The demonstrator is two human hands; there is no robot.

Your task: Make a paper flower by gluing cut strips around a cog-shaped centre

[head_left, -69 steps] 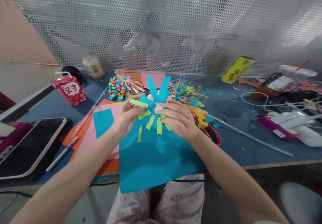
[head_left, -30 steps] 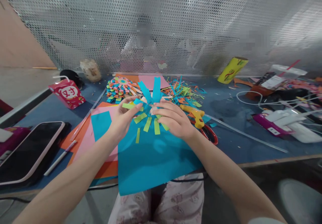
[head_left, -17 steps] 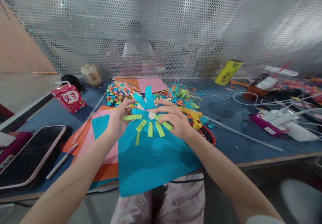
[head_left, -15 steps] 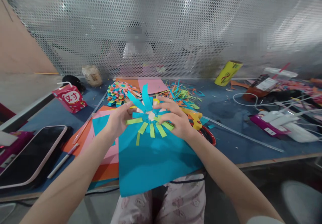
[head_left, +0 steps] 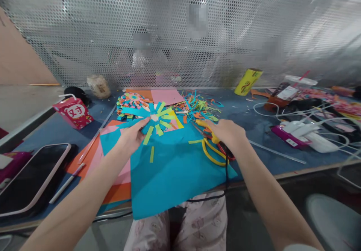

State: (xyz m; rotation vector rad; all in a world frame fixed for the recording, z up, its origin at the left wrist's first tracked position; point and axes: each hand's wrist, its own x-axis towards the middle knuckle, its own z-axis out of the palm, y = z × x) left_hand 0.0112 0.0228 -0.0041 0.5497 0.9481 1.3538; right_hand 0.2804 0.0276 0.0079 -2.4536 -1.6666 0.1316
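Note:
A paper flower [head_left: 153, 118] of blue and yellow-green strips round a pale centre is pinched at its near left edge by my left hand [head_left: 132, 136]. My right hand [head_left: 228, 130] is closed round a yellow glue gun [head_left: 212, 131], whose black cord runs down over the table edge. Just below it lie scissors [head_left: 211, 154] with yellow handles, partly hidden. A large blue sheet [head_left: 163, 179] spreads under both hands, with loose yellow-green strips [head_left: 152, 154] on it. Behind the flower shows a piece of yellow paper [head_left: 176, 118].
A finished-looking multicoloured fringed flower [head_left: 132, 102] lies at the back beside a heap of paper strips [head_left: 197, 106]. On the left are a phone [head_left: 36, 179], a white pen [head_left: 67, 183] and a red drink carton [head_left: 73, 112]. Cables and a purple power strip [head_left: 290, 136] occupy the right.
My right hand has left the flower, moved right and taken hold of the glue gun. My left hand keeps the flower, which has turned and shifted slightly left.

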